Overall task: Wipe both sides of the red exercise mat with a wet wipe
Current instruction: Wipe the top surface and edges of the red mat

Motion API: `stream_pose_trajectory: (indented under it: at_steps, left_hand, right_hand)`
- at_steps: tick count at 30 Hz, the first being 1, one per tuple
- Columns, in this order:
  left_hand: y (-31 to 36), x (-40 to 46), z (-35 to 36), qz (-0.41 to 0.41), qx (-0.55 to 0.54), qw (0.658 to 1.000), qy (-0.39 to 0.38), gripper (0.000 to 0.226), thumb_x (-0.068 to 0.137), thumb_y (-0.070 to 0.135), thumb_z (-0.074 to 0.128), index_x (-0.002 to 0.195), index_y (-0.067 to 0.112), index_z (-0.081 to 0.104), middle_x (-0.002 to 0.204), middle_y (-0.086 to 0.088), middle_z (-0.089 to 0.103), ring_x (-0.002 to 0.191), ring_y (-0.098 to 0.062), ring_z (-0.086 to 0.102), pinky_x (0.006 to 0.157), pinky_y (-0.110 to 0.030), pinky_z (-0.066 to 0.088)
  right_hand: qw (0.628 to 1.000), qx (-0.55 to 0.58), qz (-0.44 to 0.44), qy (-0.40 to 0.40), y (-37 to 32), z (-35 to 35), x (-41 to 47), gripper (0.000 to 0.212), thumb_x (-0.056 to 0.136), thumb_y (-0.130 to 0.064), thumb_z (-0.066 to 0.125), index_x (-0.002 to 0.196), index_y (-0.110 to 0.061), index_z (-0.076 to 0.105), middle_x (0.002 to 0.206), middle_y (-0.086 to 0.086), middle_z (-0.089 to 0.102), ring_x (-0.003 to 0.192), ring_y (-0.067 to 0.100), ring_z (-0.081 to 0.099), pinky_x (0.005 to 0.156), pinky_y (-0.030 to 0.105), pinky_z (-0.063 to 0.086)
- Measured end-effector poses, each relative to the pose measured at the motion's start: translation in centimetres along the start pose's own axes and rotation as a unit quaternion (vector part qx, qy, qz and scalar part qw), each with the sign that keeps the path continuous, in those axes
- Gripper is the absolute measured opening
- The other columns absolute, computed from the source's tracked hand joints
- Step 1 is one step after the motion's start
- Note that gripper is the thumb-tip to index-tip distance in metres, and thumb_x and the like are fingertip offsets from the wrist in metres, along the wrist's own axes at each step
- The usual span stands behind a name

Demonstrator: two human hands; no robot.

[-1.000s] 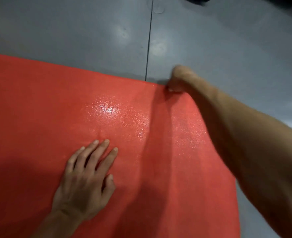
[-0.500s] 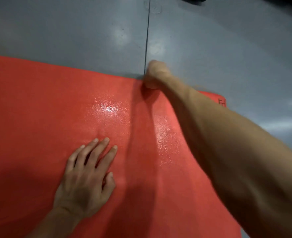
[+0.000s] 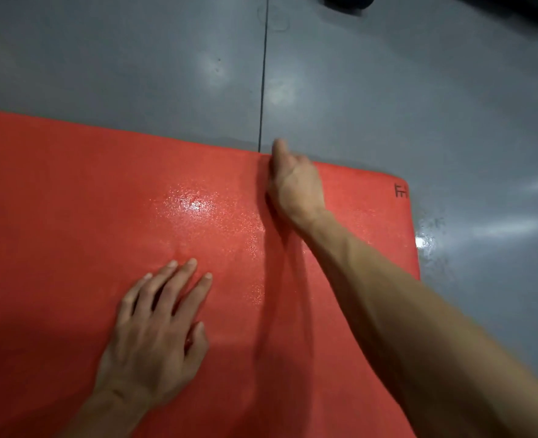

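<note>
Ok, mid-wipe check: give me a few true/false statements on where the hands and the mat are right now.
1. The left hand lies flat on the red mat with fingers spread. True.
2. The right hand is at the mat's near edge. False: it is at the far edge, beside the dark floor seam.
3. A shiny patch shows on the mat between the two hands. True.
4. The mat is rolled up. False: it lies spread flat on the grey floor.
5. The wet wipe is plainly visible in the left hand. False: that hand holds nothing; no wipe shows, and the right hand's underside is hidden.
6. A dark mark is printed near the mat's far right corner. True.
</note>
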State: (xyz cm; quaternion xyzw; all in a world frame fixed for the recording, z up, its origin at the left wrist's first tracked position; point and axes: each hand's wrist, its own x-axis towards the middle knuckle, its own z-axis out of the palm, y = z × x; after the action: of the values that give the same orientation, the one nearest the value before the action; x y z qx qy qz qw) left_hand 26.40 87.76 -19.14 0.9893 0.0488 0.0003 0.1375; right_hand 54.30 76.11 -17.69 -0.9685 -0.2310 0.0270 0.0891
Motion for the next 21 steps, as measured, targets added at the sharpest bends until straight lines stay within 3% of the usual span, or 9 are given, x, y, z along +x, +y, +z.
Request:
stream_pose_trajectory:
  at_steps: [3,6,8,12,15,21]
  left_hand:
    - [0.0,0.1,0.0,0.004,-0.001,1.000,-0.003,0.064,0.083,0.037,0.048,0.143,0.017,0.060,0.155,-0.010,0.048,0.142,-0.032,0.042,0.119,-0.050,0.025]
    - [0.0,0.0,-0.1,-0.001,0.003,1.000,-0.012,0.065,0.083,0.037,0.048,0.143,0.018,0.059,0.156,-0.009,0.047,0.143,-0.032,0.041,0.119,-0.049,0.023]
    - [-0.1,0.0,0.0,-0.002,0.001,1.000,-0.021,0.065,0.082,0.038,0.048,0.144,0.018,0.059,0.156,-0.009,0.047,0.143,-0.032,0.041,0.120,-0.049,0.023]
    - [-0.1,0.0,-0.1,0.002,0.003,1.000,-0.013,0.065,0.083,0.037,0.048,0.143,0.017,0.060,0.156,-0.009,0.047,0.143,-0.032,0.041,0.119,-0.050,0.025]
    - [0.0,0.0,-0.2,0.006,-0.001,1.000,-0.004,0.064,0.083,0.036,0.048,0.143,0.016,0.060,0.155,-0.010,0.048,0.143,-0.032,0.042,0.118,-0.050,0.026]
    - [0.0,0.0,-0.2,-0.003,0.000,1.000,-0.016,0.065,0.082,0.037,0.047,0.143,0.017,0.060,0.155,-0.010,0.047,0.143,-0.032,0.042,0.118,-0.051,0.026]
  right_hand:
    - [0.999,-0.028,-0.041,0.006,2.2,-0.2,-0.3,0.019,0.090,-0.007,0.052,0.109,-0.009,0.054,0.083,0.022,0.065,0.076,0.045,0.061,0.058,0.039,0.025]
    - [0.994,-0.051,0.092,0.040,8.3,-1.8,-1.0,0.014,0.093,-0.009,0.047,0.107,-0.008,0.050,0.087,0.028,0.065,0.080,0.049,0.061,0.059,0.042,0.029]
    - [0.987,-0.037,0.142,0.061,8.7,-1.8,-1.3,0.011,0.093,-0.005,0.045,0.104,-0.005,0.049,0.088,0.030,0.065,0.082,0.050,0.060,0.061,0.043,0.027]
    - [0.999,0.045,0.015,0.001,0.5,0.4,-0.8,0.009,0.095,-0.008,0.047,0.104,-0.010,0.049,0.085,0.022,0.065,0.077,0.044,0.060,0.060,0.039,0.026]
    - [0.997,-0.011,-0.072,-0.021,-0.4,0.0,-0.9,0.011,0.095,-0.011,0.047,0.106,-0.012,0.047,0.080,0.018,0.064,0.073,0.043,0.059,0.057,0.040,0.026]
    - [0.990,-0.054,0.127,0.031,11.9,-3.1,-3.2,0.018,0.101,-0.022,0.045,0.112,-0.009,0.051,0.095,0.025,0.066,0.087,0.045,0.063,0.064,0.042,0.039]
